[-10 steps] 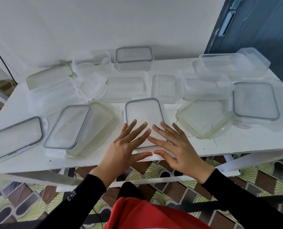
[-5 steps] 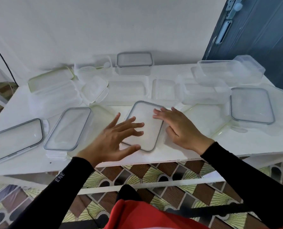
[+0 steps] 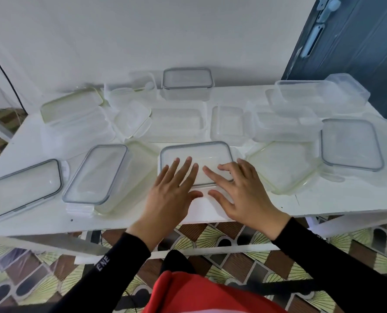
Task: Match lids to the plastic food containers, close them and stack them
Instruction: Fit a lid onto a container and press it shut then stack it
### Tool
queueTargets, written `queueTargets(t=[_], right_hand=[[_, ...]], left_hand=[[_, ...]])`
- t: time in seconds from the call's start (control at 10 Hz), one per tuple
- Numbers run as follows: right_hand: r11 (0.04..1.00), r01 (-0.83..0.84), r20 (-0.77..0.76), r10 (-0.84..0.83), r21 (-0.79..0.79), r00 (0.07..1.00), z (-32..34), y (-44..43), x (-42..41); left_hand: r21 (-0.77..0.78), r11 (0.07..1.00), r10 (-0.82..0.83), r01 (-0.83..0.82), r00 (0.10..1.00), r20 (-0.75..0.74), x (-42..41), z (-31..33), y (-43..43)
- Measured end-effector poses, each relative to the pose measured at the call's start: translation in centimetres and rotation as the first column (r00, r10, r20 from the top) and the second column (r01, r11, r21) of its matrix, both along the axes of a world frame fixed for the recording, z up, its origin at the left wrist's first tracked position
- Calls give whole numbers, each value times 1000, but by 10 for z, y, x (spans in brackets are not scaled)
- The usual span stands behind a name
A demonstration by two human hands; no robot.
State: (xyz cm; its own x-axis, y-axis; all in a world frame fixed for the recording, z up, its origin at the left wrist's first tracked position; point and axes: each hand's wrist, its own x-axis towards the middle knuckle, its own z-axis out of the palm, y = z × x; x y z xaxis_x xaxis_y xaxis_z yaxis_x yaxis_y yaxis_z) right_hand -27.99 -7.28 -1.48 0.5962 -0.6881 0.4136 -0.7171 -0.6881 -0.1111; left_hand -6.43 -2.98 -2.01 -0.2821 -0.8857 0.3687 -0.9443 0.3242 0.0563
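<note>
A clear rectangular container with a grey-rimmed lid (image 3: 197, 154) sits at the middle front of the white table (image 3: 337, 199), its long side now across. My left hand (image 3: 172, 190) lies flat on the lid's near left part, fingers spread. My right hand (image 3: 240, 188) presses flat on its near right part, fingers pointing left. Neither hand grips anything. Many other clear containers and lids lie around: a grey-rimmed lid (image 3: 97, 175) to the left, a green-rimmed square lid (image 3: 283, 166) to the right, a closed grey-rimmed box (image 3: 186, 84) at the back.
Another grey-rimmed lid (image 3: 23, 188) hangs near the front left edge, one more (image 3: 351, 144) lies at the right. Open clear tubs (image 3: 176, 123) fill the middle row, stacked tubs (image 3: 312, 98) stand back right. A dark blue door (image 3: 357, 41) is behind on the right.
The grey-rimmed lidded container was turned from lengthwise through a diagonal to crosswise under my hands. Both hands now rest flat on its near half.
</note>
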Motion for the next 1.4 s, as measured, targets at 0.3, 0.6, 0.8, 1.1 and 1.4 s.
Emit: queueTargets(t=[0.3, 0.6, 0.8, 1.1, 1.4], right_hand=[[995, -103, 12, 103, -7, 995, -19, -4, 4], [991, -106, 64, 111, -83, 992, -25, -8, 3], [987, -101, 73, 111, -123, 991, -27, -9, 4], [985, -105, 90, 117, -135, 989, -28, -10, 4], [983, -113, 110, 130, -146, 985, -29, -11, 4]], left_hand=[[-127, 991, 53, -44, 996, 67, -7, -13, 3], [-169, 985, 60, -47, 996, 71, -6, -18, 2], [-177, 983, 58, -46, 996, 63, -5, -20, 1], [-195, 980, 62, -49, 996, 62, -6, -20, 1], [-182, 982, 60, -49, 997, 56, -5, -21, 1]])
